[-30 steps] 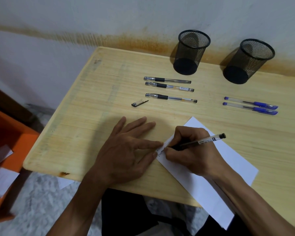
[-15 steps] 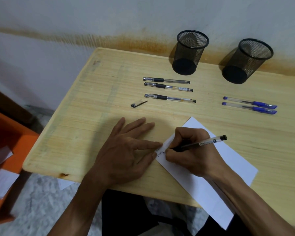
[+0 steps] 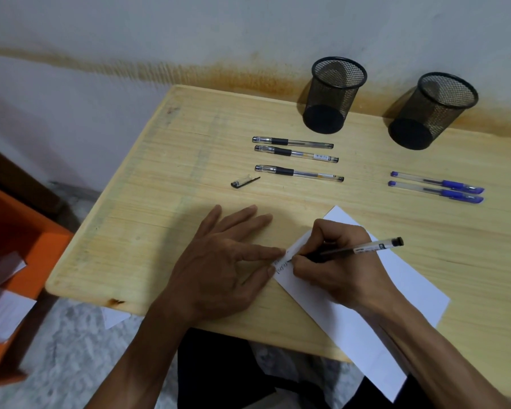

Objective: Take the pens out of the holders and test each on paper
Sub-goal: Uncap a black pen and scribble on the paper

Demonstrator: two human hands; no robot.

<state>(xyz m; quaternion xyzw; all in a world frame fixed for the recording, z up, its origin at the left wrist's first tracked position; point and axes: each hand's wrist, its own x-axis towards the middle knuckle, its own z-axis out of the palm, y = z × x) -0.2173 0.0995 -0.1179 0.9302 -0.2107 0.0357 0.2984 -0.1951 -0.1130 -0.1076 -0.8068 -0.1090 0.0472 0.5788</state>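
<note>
The step in hand is the testing of one pen on the paper [image 3: 410, 278], low and right of centre in the frame. The right hand [image 3: 337, 270] has its fingers curled around a black pen [image 3: 363, 249]; the tip touches the paper near its left edge, where some small scribbles are visible, and the back end points to the right. The left hand [image 3: 216, 261] lies flat on the table [image 3: 160, 231] with straight fingers and holds nothing; its fingertips press the left edge of the paper to keep it in place.

Both holders, the left one [image 3: 334, 95] and the right one [image 3: 431, 110], stand at the top of the frame near the wall and look empty. Below the left holder three black pens [image 3: 295, 157] lie in a row, all with caps on. A loose cap [image 3: 244, 182] lies just left of the lowest one; I judge it belongs to the pen in use. At the right side two blue pens [image 3: 437, 187] lie side by side.

I cannot tell which of the lying pens are tested already. The next move probably calls for lifting the tip, putting the cap back on, laying this pen with the others, and taking another one while the left hand keeps the paper from sliding
</note>
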